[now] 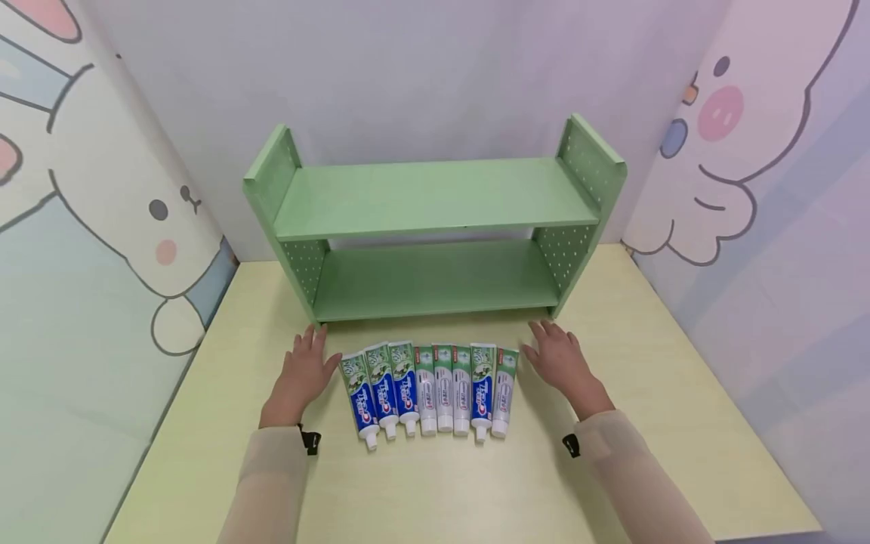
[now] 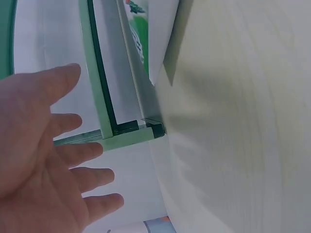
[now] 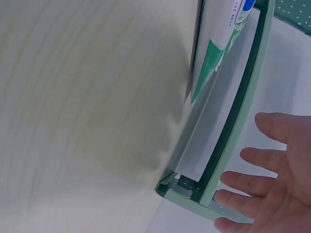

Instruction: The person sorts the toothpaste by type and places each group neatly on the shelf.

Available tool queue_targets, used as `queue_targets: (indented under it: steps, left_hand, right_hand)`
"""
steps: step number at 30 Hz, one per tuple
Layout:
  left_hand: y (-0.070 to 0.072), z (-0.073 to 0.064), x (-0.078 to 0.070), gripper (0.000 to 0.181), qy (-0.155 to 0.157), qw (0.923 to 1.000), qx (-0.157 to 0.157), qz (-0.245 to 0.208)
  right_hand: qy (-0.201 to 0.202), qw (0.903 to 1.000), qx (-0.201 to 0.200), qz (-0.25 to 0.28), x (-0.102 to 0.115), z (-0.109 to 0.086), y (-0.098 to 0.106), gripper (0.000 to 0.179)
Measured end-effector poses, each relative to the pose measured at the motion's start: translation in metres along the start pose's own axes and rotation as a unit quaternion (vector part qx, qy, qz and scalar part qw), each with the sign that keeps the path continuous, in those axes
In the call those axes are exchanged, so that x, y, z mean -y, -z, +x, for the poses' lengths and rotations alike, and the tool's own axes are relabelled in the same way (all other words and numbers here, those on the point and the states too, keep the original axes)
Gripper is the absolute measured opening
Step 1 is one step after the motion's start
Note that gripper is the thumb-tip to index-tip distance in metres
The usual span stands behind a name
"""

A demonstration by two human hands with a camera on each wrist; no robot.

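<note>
While neither holds anything, the left hand [image 1: 302, 378] and right hand [image 1: 563, 364] hang wide-fingered just beside opposite ends of a row of eight tubes [image 1: 444, 389]; these lie on the table [image 1: 435, 495] before the rack [image 1: 438, 215], caps [image 1: 499, 428] towards the person; they are set side by side, print upward, probably so that each can be told apart and grasped singly; the hands seem spaced to frame the row without disturbing it.
</note>
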State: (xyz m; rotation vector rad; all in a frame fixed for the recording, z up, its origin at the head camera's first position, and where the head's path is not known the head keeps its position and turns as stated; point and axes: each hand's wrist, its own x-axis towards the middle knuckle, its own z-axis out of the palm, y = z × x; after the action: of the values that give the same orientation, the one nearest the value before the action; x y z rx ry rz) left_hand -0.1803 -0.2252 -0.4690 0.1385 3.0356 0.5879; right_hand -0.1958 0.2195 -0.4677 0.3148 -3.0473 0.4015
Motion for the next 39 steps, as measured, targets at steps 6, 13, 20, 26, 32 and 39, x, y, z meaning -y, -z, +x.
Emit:
queue_targets:
  steps: [6, 13, 20, 26, 32, 39]
  left_hand:
    - [0.002, 0.003, 0.004, 0.068, 0.004, 0.9995, -0.02, -0.024]
    - [0.007, 0.004, 0.008, 0.068, 0.019, 0.9979, -0.018, -0.058]
    - [0.008, 0.005, 0.013, 0.065, 0.025, 0.9964, -0.033, -0.075]
    - [0.009, 0.01, 0.015, 0.061, 0.043, 0.9922, -0.075, -0.09]
    - [0.012, 0.016, 0.015, 0.061, 0.07, 0.9857, -0.104, -0.112]
    - [0.014, 0.02, 0.017, 0.061, 0.082, 0.9811, -0.125, -0.123]
  right_hand:
    - [-0.001, 1.0, 0.002, 0.004, 0.006, -0.005, 0.001, 0.056]
    - [-0.005, 0.9998, 0.01, 0.019, 0.015, -0.011, 0.002, 0.056]
    - [-0.01, 0.999, 0.028, 0.033, 0.024, -0.016, 0.003, 0.056]
    - [-0.034, 0.9965, 0.051, 0.056, 0.029, -0.02, 0.004, 0.057]
    - [-0.057, 0.9937, 0.066, 0.071, 0.034, -0.025, 0.003, 0.057]
    - [-0.067, 0.9913, 0.083, 0.078, 0.041, -0.03, 0.002, 0.056]
